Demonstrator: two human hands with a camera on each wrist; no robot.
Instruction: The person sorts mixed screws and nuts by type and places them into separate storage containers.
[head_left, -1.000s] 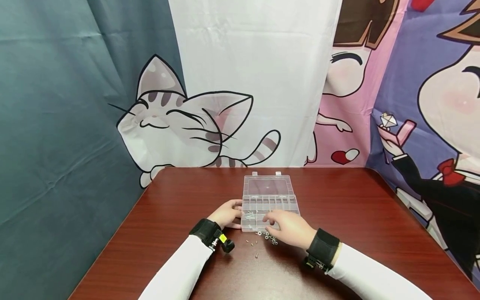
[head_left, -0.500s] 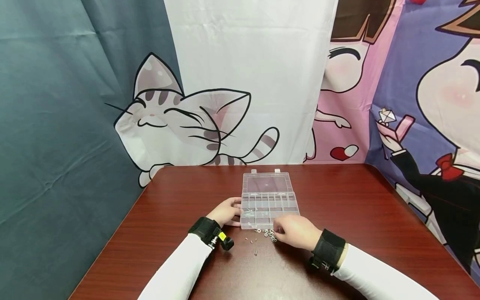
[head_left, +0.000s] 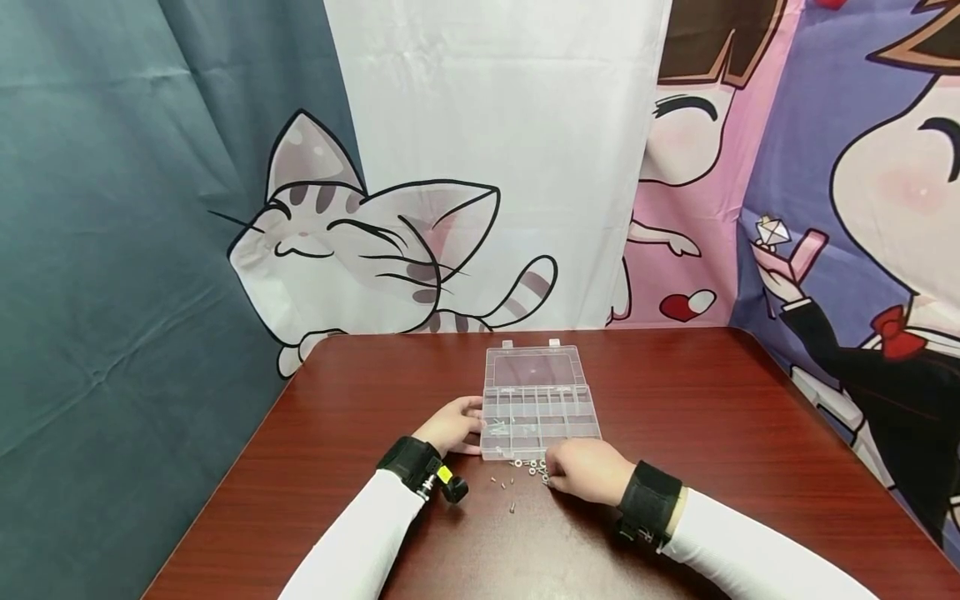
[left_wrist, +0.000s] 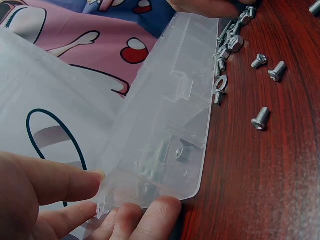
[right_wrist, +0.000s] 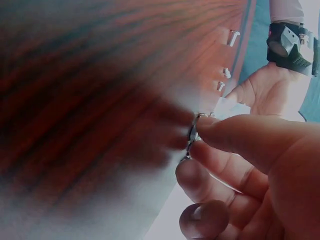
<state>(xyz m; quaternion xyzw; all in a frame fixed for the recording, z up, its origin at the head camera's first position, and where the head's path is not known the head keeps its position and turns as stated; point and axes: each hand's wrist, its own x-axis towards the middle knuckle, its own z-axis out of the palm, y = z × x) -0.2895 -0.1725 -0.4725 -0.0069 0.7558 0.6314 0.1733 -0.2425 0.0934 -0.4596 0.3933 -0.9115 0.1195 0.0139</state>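
Observation:
A clear plastic compartment box (head_left: 495, 455) lies on the table with its lid folded back. My left hand (head_left: 450, 427) rests along its left side, fingers against the wall near the front corner in the left wrist view. Bolts, nuts and washers (left_wrist: 232, 44) lie in a heap along the box's front edge. At the right end of this heap is my right hand (head_left: 588, 470), its fingers curled. In the right wrist view, thumb and index fingertips pinch a small metal fastener (right_wrist: 194, 133), mostly hidden. Some screws (head_left: 497, 427) show inside a left compartment.
Three loose screws (left_wrist: 260, 119) lie on the reddish-brown table (head_left: 360, 375) in front of the box. The raised lid (head_left: 534, 368) lies toward the back, its two latches pointing away. Behind the table hangs a printed cloth (head_left: 510, 125) with cartoon figures.
My right hand has moved from over the box's front compartments down to the heap of hardware, its fingers drawing together. The left hand stays at the box's side.

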